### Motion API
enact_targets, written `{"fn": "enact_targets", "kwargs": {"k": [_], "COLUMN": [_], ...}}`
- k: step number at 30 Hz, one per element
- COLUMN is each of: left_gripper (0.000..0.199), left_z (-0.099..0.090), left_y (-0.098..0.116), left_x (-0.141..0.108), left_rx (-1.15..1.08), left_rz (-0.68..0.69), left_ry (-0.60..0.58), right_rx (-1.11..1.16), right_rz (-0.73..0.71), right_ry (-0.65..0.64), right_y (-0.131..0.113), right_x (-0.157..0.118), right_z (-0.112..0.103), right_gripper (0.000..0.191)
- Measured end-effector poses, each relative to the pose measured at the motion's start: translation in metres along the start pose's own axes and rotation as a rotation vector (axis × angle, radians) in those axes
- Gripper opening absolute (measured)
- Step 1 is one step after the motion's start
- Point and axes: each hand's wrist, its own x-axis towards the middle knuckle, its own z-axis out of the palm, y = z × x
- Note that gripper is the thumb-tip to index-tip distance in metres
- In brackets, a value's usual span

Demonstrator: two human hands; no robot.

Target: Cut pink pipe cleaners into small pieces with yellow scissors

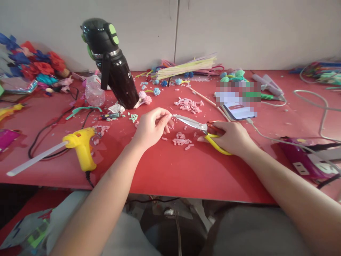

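My right hand [234, 137] grips a pair of scissors [191, 123] with one yellow handle and one orange-red handle, the blades pointing left. At the blade tips, my left hand [154, 126] is pinched closed; whatever lies between thumb and finger is too small to make out. Short pink cut pieces [182, 139] lie on the red table below the blades. Another heap of pink pieces [188, 105] lies just beyond them. A few pale green pieces [132, 117] are scattered left of my left hand.
A black bottle [114, 67] stands at the back left. Nearer lies a yellow glue gun [82, 145] with its cord. Pipe cleaners [186, 67] are bundled by the wall. On the right are a phone [238, 108], a white cable [282, 140] and a purple box [301, 156].
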Motion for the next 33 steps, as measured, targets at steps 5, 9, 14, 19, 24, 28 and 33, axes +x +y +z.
{"fn": "enact_targets", "kwargs": {"k": [5,9,14,19,24,28,33], "left_gripper": [0.025,0.022,0.029,0.036,0.028,0.024,0.023], "left_z": [0.0004,0.0002,-0.0001,-0.0005,-0.0008,-0.0007,0.0001], "left_y": [-0.0015,0.0001,-0.0011,-0.0033,-0.0019,-0.0018,-0.0036], "left_x": [0.0003,-0.0004,-0.0006,0.0007,-0.0003,-0.0011,-0.0009], "left_rx": [-0.006,-0.026,-0.024,-0.008,0.001,0.001,-0.011], "left_rz": [0.007,0.023,0.016,-0.005,0.004,0.026,0.026], "left_ry": [0.009,0.003,-0.001,0.014,0.015,0.003,0.001], "right_rx": [0.003,0.001,-0.023,-0.003,-0.013,-0.027,-0.016], "right_rz": [-0.008,0.015,0.021,0.012,0.008,0.034,0.073], "right_ry": [0.004,-0.005,0.024,-0.024,-0.013,-0.026,-0.042], "right_y": [0.0005,0.0002,0.0014,0.001,0.0004,-0.0005,-0.0048], "right_x": [-0.0001,0.0004,0.0002,-0.0014,-0.0008,-0.0006,-0.0009], "right_z": [0.0001,0.0007,0.0016,-0.0008,0.0001,0.0006,-0.0013], "right_gripper": [0.087,0.086,0.084,0.077,0.081,0.081,0.082]}}
